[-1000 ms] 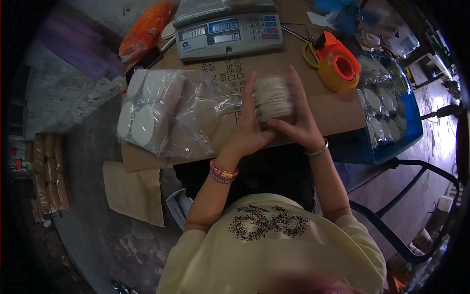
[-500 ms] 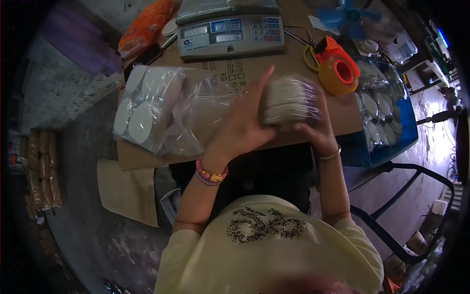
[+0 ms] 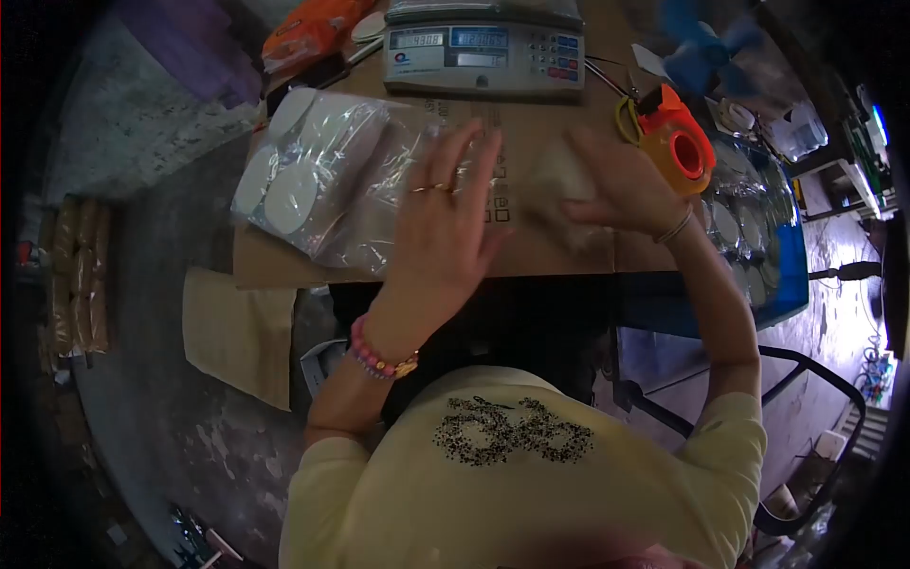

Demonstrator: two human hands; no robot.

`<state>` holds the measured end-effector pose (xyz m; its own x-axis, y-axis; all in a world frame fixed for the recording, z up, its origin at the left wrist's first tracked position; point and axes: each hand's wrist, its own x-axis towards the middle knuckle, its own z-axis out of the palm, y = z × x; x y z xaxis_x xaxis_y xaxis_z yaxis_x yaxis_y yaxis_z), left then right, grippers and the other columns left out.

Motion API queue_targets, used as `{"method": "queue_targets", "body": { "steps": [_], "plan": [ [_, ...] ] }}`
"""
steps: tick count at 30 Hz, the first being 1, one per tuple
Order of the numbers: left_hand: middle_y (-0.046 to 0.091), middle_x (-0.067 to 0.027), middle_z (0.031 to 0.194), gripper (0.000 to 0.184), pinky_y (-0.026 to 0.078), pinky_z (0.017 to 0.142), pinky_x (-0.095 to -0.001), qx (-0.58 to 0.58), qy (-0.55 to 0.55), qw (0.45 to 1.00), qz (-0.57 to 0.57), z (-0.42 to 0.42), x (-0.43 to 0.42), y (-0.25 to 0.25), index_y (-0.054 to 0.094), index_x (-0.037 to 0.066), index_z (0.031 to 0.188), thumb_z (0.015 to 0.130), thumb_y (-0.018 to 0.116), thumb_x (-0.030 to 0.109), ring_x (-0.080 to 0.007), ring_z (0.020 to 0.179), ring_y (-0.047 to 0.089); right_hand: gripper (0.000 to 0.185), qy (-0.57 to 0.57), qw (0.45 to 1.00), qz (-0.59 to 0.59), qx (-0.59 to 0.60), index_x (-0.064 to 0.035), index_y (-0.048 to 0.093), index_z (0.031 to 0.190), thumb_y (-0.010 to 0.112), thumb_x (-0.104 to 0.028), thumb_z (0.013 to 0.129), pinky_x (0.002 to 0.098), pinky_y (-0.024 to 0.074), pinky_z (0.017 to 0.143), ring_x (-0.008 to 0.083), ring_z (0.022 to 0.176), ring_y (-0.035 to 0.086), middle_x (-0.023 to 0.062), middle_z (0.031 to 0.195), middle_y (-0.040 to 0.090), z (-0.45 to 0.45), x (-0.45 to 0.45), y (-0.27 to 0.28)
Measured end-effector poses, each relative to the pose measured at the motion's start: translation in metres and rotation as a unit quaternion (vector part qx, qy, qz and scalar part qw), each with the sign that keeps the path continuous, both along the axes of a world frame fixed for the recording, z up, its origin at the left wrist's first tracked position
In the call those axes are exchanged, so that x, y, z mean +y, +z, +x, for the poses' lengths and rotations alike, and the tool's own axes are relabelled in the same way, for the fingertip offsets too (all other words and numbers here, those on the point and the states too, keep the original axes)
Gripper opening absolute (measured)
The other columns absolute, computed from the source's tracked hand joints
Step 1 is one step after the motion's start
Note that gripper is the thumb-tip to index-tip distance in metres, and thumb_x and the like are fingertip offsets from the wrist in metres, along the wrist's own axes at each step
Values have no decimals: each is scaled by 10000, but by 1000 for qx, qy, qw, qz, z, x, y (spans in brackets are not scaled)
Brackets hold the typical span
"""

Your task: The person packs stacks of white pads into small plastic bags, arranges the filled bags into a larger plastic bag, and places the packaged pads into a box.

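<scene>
My left hand (image 3: 441, 223) hovers over the cardboard sheet (image 3: 521, 261), fingers spread, with nothing in it; its fingers overlap the empty part of a clear bag (image 3: 379, 213). White round discs (image 3: 290, 197) lie in the left part of that bag. On the right, my right hand (image 3: 621, 180) is bent over a blurred pale stack (image 3: 559, 185) wrapped in plastic. Its thumb and fingers are apart around the stack's right side, and motion blur hides whether they grip it.
A digital scale (image 3: 483, 57) stands at the back. An orange tape dispenser (image 3: 675, 142) sits at the right, beside a blue crate (image 3: 796, 275) of bagged discs. An orange bag (image 3: 313, 38) is at the back left, a blue fan (image 3: 711, 47) at the back right.
My hands have moved apart; the left has left the stack and moved left, and the right has turned inward over it. The stack is lower in contrast and blurred. The whole view has shifted.
</scene>
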<state>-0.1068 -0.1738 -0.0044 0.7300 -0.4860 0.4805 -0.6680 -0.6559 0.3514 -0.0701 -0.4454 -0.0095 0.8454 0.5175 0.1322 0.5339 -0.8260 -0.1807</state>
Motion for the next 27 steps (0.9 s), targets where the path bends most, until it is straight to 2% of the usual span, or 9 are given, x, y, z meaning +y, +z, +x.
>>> {"method": "queue_targets", "body": {
  "steps": [3, 5, 9, 12, 16, 20, 23, 25, 27],
  "plan": [
    [476, -154, 1404, 718, 474, 965, -407, -24, 113, 992, 57, -9, 49, -22, 441, 87, 1462, 813, 746, 71, -356, 1192, 536, 653, -99, 954, 256, 123, 54, 475, 1329, 721, -323, 856, 352, 535, 834, 236, 969, 654, 127, 1038, 660, 12, -24, -10],
    [561, -141, 1299, 438, 508, 857, -381, 136, 118, 984, -10, -5, 67, -57, 580, 38, 1314, 891, 687, 69, -274, 1071, 617, 555, -128, 753, 576, 291, 42, 523, 1316, 660, -326, 923, 320, 532, 884, 186, 1016, 651, 102, 1140, 660, 0, -11, -18],
    [658, -94, 1132, 204, 506, 735, -294, 241, 97, 952, -161, -6, 59, -66, 671, 10, 1150, 963, 633, 84, -155, 893, 651, 516, -82, 480, 801, 348, 25, 538, 1325, 608, -340, 966, 326, 536, 887, 161, 1026, 654, 100, 1180, 662, -36, 42, -44],
    [694, -24, 1001, 162, 475, 687, -207, 280, 73, 806, -517, 5, 62, -56, 683, 14, 1116, 988, 635, 100, -56, 833, 608, 530, -49, 594, 709, 378, 38, 539, 1307, 667, -308, 927, 322, 542, 868, 173, 993, 662, 110, 1154, 666, -42, 86, -27],
    [683, -21, 1040, 291, 488, 690, -209, 187, 17, 821, -538, -4, 65, -22, 620, 49, 1236, 950, 673, 62, -77, 893, 620, 582, -13, 844, 370, 388, 78, 555, 1257, 755, -310, 873, 310, 529, 822, 156, 941, 638, 135, 1116, 666, -16, 115, -36],
    [675, -67, 953, 307, 503, 658, -263, 18, 80, 948, -307, -21, 68, -17, 635, 69, 1201, 903, 696, 32, -171, 812, 655, 517, -22, 885, 311, 345, 71, 566, 1234, 755, -257, 882, 302, 534, 810, 148, 925, 643, 116, 1088, 672, -11, 132, -5],
    [668, -87, 869, 260, 503, 630, -296, 48, 107, 959, -260, -24, 78, -33, 670, 50, 1131, 878, 704, 1, -203, 728, 653, 450, -120, 715, 578, 374, 60, 575, 1226, 731, -214, 906, 269, 541, 778, 132, 907, 651, 92, 1009, 681, 2, 138, -10],
    [654, -99, 805, 191, 489, 582, -303, -54, 68, 949, -302, -23, 68, -27, 698, 47, 1051, 867, 711, -1, -211, 642, 639, 453, -144, 731, 548, 381, 52, 566, 1244, 723, -207, 907, 268, 541, 786, 134, 920, 650, 95, 1044, 675, 6, 141, -14],
    [647, -85, 790, 174, 474, 533, -307, -64, 62, 955, -283, -25, 60, -30, 703, 56, 1028, 859, 725, 20, -219, 612, 630, 419, -137, 837, 412, 334, 38, 575, 1242, 707, -183, 911, 260, 536, 781, 127, 914, 644, 91, 1035, 669, 5, 150, -20]
  ]
}}
